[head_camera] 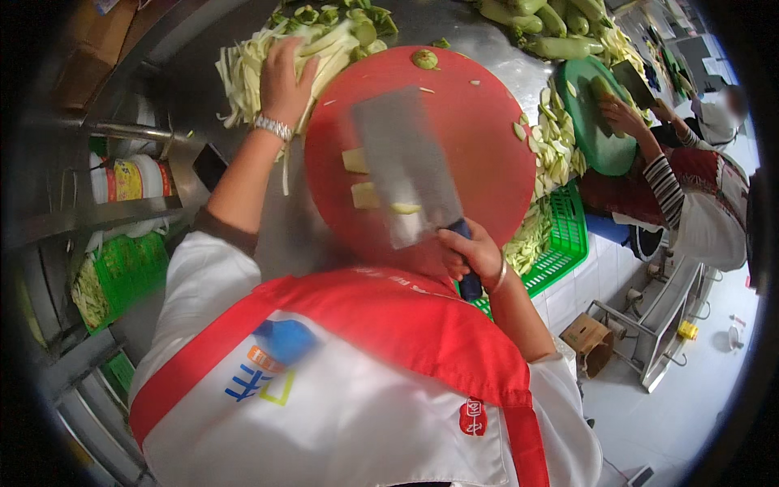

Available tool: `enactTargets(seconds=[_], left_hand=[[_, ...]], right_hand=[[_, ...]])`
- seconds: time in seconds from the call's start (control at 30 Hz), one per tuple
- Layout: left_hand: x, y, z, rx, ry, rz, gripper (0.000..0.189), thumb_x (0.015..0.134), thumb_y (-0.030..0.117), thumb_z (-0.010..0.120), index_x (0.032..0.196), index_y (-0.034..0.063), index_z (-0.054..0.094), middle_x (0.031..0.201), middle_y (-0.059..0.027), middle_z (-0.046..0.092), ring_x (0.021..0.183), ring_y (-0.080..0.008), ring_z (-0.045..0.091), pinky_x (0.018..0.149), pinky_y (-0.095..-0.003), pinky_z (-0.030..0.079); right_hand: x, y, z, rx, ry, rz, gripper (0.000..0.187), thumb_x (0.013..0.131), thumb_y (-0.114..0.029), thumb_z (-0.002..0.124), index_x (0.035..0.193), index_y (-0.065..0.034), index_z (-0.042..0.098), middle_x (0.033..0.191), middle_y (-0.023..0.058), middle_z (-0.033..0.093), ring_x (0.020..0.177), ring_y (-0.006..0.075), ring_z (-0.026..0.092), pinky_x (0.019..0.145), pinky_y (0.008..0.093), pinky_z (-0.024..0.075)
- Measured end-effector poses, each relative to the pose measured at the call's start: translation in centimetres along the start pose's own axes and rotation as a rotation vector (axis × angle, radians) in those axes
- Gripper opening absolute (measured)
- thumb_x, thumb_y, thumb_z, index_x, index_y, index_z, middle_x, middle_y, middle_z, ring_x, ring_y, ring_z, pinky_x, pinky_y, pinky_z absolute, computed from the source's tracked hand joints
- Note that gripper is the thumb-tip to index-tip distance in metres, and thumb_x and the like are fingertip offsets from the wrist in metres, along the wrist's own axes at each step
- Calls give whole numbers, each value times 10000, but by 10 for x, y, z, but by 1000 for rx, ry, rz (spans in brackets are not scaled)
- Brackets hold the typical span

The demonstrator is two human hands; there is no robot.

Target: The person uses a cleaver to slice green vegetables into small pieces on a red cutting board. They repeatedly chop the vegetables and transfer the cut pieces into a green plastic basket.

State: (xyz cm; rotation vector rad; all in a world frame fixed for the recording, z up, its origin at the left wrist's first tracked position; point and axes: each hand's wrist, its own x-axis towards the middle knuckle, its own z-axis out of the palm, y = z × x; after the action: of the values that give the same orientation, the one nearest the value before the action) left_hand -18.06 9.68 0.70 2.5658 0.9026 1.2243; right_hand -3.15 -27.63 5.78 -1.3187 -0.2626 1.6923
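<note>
My right hand (pixel 478 252) grips the dark handle of a broad cleaver (pixel 408 158), whose blade looks blurred above a round red cutting board (pixel 487 146). Pale pieces of squash (pixel 365 196) show at the blade's left edge; some slices lie on or under the blade, I cannot tell which. At the upper left my left hand (pixel 286 82), with a metal watch at the wrist, lies with thumb and fingers apart over a heap of pale squash strips (pixel 243 79). A cut squash end (pixel 425 59) sits near the board's far rim.
Whole pale-green squashes (pixel 566 21) lie at the upper right. Sliced pieces (pixel 554 137) spread between the red board and a green board (pixel 599 122), where a co-worker (pixel 688 189) holds a squash and a cleaver. A green basket (pixel 566 243) with cut pieces stands below the table edge.
</note>
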Motion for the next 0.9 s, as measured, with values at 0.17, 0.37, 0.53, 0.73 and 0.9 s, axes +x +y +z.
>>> enactTargets(seconds=[0.17, 0.37, 0.53, 0.73, 0.9], left_hand=[[-56, 124, -18, -323, -492, 352, 369, 803, 244, 696, 1112, 80, 576, 1158, -110, 561, 1111, -322, 517, 956, -436, 414], [-83, 130, 7, -132, -988, 156, 647, 679, 392, 786, 1168, 77, 503, 1094, -130, 574, 1069, -336, 543, 896, -430, 445], [-78, 155, 5, -131, -1206, 312, 439, 694, 192, 755, 1055, 70, 538, 987, -148, 601, 958, -349, 582, 799, -440, 477], [-89, 177, 7, -144, -1158, 436, 455, 665, -13, 632, 1101, 87, 550, 990, -115, 581, 943, -340, 564, 804, -432, 467], [-83, 189, 34, 111, -734, 433, 558, 694, 38, 639, 1234, 81, 506, 1099, -121, 557, 1032, -302, 534, 873, -428, 423]], right_hand=[[-34, 17, -20, 136, 346, -189, 199, 912, -153, 599, 850, -57, 437, 571, 13, 450, 422, 109, 413, 389, 263, 341], [-64, 45, -35, -37, 563, -301, 163, 905, -140, 582, 902, -45, 450, 514, 13, 435, 382, 113, 403, 372, 274, 354], [-76, 79, -41, -110, 599, -336, 179, 887, -141, 602, 894, -23, 469, 527, 19, 476, 392, 113, 435, 376, 269, 359], [-91, 82, -41, -195, 654, -325, 188, 880, -138, 605, 980, -17, 502, 552, 13, 487, 416, 109, 456, 389, 265, 371], [-79, 95, -62, -549, 742, -408, 242, 873, -173, 622, 1029, -23, 515, 589, 42, 525, 455, 130, 511, 422, 289, 411]])
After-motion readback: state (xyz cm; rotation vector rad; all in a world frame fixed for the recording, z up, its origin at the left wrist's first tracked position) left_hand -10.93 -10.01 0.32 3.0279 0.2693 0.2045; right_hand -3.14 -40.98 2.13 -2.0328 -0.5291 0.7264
